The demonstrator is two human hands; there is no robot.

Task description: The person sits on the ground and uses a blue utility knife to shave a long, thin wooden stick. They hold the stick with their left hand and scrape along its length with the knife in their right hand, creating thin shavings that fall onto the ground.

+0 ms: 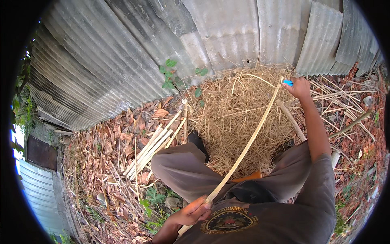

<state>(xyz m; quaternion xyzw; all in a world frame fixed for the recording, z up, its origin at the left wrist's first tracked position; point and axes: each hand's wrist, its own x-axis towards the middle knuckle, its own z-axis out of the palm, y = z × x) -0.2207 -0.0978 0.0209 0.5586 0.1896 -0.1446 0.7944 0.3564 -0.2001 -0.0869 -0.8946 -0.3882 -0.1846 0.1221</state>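
Note:
A long, pale strip of split wood or bamboo [252,140] runs slantwise from my lap up to the far right. My left hand [194,211] is closed round its lower end, close to my shirt. At the far end, my right hand [300,87] grips a small blue tool [288,82], which touches or nearly touches the strip's tip. Its working edge is hidden, so I cannot tell its kind. A thin curved sliver [260,78] bends leftward near that tip. Beneath the strip, a heap of straw-like shavings [235,118] lies between my legs.
Several pale split sticks [152,150] lie bundled at the left on dry leaves [109,142]. Corrugated metal sheets [227,32] wall off the far side. A thicker stick [291,120] rests by my right knee, with loose slats [341,97] farther right.

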